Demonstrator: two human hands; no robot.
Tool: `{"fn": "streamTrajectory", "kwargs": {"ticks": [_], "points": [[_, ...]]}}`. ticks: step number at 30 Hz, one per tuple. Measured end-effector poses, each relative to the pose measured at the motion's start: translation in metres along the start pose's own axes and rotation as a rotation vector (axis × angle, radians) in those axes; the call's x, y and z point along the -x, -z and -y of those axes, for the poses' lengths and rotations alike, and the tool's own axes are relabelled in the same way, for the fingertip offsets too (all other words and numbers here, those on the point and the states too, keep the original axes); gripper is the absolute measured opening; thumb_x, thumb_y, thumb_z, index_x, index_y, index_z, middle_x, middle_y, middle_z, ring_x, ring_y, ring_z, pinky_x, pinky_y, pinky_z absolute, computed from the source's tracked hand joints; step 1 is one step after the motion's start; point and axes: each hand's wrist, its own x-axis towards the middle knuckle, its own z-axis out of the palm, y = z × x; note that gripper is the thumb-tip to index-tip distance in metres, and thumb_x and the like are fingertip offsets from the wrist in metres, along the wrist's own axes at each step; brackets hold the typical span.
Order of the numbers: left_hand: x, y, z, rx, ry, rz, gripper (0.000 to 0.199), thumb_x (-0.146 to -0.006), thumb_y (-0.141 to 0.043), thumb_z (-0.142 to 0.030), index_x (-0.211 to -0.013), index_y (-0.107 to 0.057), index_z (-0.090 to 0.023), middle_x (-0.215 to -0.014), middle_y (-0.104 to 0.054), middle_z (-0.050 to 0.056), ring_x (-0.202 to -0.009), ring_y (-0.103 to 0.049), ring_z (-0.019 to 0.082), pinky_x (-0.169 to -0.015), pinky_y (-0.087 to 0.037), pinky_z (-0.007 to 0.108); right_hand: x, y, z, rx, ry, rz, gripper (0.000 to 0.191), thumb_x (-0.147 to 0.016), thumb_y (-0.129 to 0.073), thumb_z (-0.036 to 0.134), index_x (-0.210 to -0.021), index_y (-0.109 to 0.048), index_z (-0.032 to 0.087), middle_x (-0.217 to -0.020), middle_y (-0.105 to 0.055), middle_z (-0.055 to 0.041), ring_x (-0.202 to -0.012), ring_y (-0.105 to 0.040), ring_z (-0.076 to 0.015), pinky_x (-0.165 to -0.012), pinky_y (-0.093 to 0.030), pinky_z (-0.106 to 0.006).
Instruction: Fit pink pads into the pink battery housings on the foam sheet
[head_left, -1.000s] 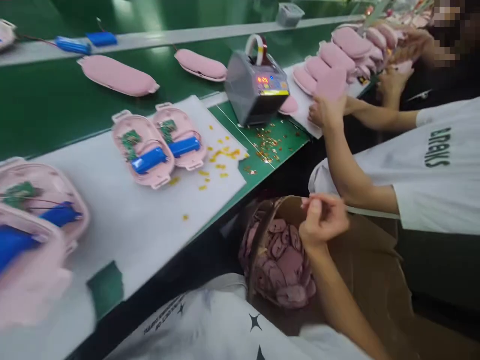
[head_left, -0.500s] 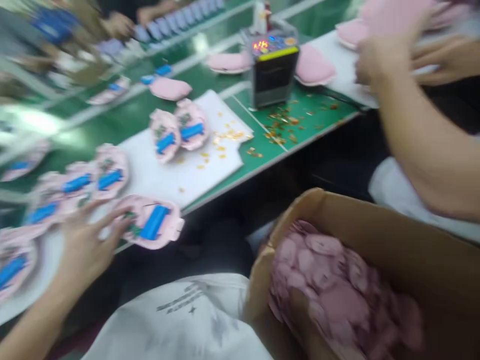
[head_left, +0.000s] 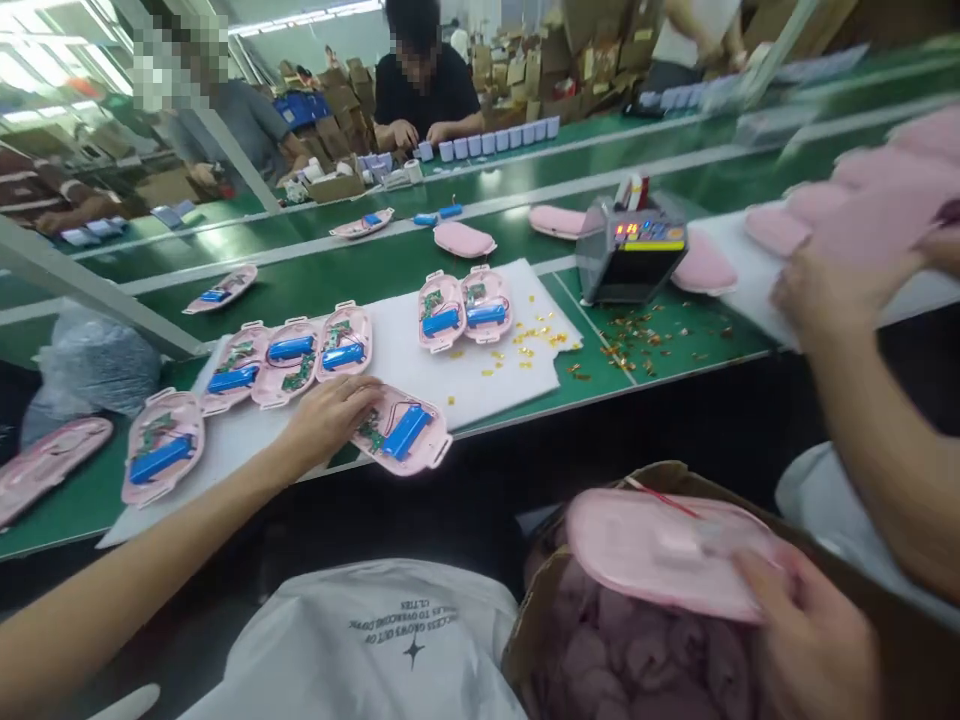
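Note:
My left hand grips one end of an open pink plastic casing, which juts past the table's front edge. Inside that casing lie a blue battery and a green circuit board. Over an open carton, my right hand holds a flat pink padded piece by its right end. Red and white wires trail along its top; motion blurs it somewhat. More soft pink pieces fill the carton in shadow. Several similar casings with batteries stand on white foam sheeting near my left hand.
A black device with a lit display stands on the green table. Small amber scraps lie beside it. At the right, a co-worker's hands hold a pink piece. A clear plastic bag sits at far left; people work opposite.
My right hand has come up out of the carton with a pink padded piece. My left hand keeps its casing at the table edge. The camera view has tilted upward.

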Motion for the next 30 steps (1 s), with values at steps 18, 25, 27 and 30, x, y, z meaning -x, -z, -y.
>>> {"fn": "streamTrajectory", "kwargs": {"ticks": [18,25,27,30], "points": [[0.029,0.016,-0.002,0.999,0.729,-0.497,0.019,-0.091,-0.062,-0.032,-0.085,-0.076,-0.021,-0.081,-0.071,0.004,-0.078,-0.066,0.017,-0.071,-0.054,0.027,-0.002,-0.262,0.191,-0.478,0.280,0.404,0.051,-0.071,-0.075,0.057,-0.099,-0.061,0.017,-0.092,-0.068,-0.0050,-0.083,-0.065,-0.0170,-0.073,-0.054,-0.026],[0.023,0.019,0.005,1.151,0.806,-0.474,0.021,-0.091,-0.053,-0.031,-0.082,-0.065,-0.018,-0.072,-0.070,0.001,-0.061,-0.064,0.014,-0.056,-0.050,0.023,0.008,-0.263,0.259,0.380,0.735,0.932,0.036,-0.091,-0.053,0.045,-0.113,-0.068,0.020,-0.100,-0.071,-0.0073,-0.086,-0.065,-0.0211,-0.080,-0.050,-0.033],[0.022,0.018,0.009,1.166,0.816,-0.501,0.019,-0.092,-0.050,-0.030,-0.083,-0.062,-0.017,-0.072,-0.069,0.001,-0.057,-0.063,0.013,-0.055,-0.050,0.022,0.017,-0.268,0.270,0.655,0.887,1.033,0.040,-0.097,-0.041,0.033,-0.130,-0.061,0.022,-0.112,-0.069,-0.0089,-0.099,-0.064,-0.0236,-0.087,-0.047,-0.036],[0.022,0.018,0.019,1.051,0.711,-0.477,0.017,-0.094,-0.050,-0.027,-0.086,-0.061,-0.018,-0.071,-0.069,0.000,-0.058,-0.063,0.012,-0.056,-0.049,0.021,0.029,-0.280,0.279,0.862,0.989,1.115,0.048,-0.095,-0.031,0.016,-0.138,-0.052,0.019,-0.103,-0.070,-0.0103,-0.096,-0.064,-0.0230,-0.082,-0.045,-0.034]]}}
